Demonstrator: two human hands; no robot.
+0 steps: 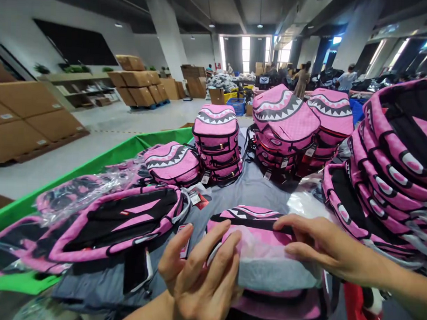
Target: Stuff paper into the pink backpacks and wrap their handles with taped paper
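A pink backpack point(282, 302) with a black-and-white shark-tooth band lies right in front of me. Across its front is a pale, translucent piece of wrapping point(279, 274). My left hand point(205, 276) is at the backpack's left side, its loosely bent fingers apart and fingertips by the wrapping; the thumb stands away from the bag. From the right, my right hand point(315, 240) grips the backpack's upper front, index finger on the black edge and thumb lower down on the pink. Its other fingers are partly hidden.
Stacked pink backpacks point(217, 141) stand at the table's far side, with a taller pile point(391, 171) at right. Another backpack point(120, 222) lies back-up at left, near plastic-wrapped ones and a dark phone-like object point(136, 269). A green edge point(130, 145) borders the table. Cartons point(29, 111) and people are beyond.
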